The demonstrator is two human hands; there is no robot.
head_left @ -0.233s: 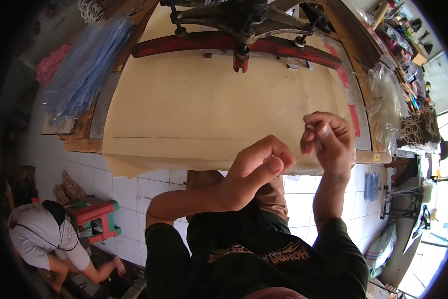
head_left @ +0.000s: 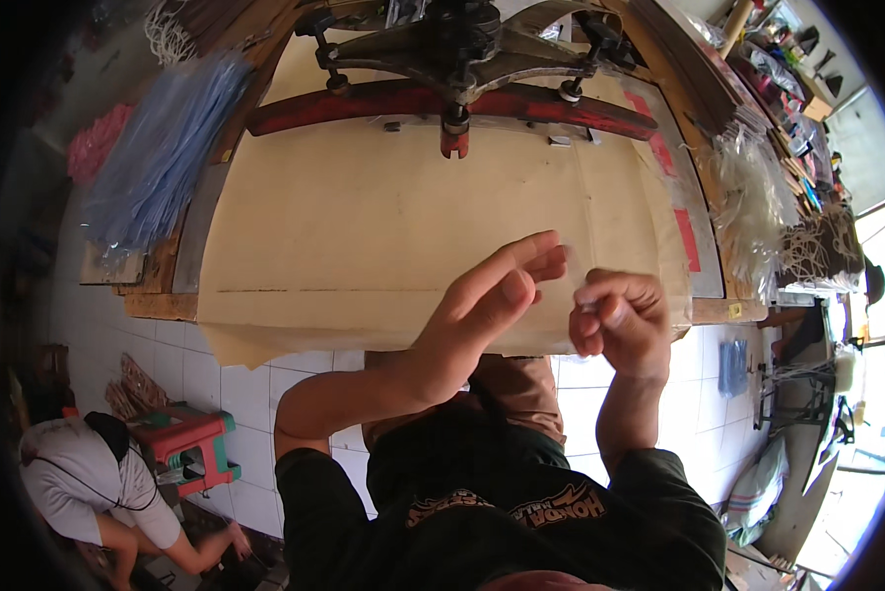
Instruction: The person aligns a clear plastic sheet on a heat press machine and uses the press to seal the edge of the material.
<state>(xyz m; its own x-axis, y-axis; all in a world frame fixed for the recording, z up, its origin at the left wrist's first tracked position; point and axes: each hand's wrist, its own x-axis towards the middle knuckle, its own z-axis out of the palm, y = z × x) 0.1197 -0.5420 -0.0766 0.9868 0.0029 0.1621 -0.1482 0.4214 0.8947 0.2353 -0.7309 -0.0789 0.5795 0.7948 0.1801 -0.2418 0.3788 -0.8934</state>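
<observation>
Cream sheet, centre of the frame: covers the worktable, dark line along its lower part. Red bar under a dark metal frame, upper centre: spans the sheet, blocking sight of its far end. Bluish plastic sleeves, upper left; pink bundle beside them. Clear bags, right. Red-and-green stool and bent co-worker, lower left. My left hand, centre: fingers straight, close together, thumb apart. My right hand, just beside: thumb and fingertips pinching a clear sliver, blurred, between my hands.
</observation>
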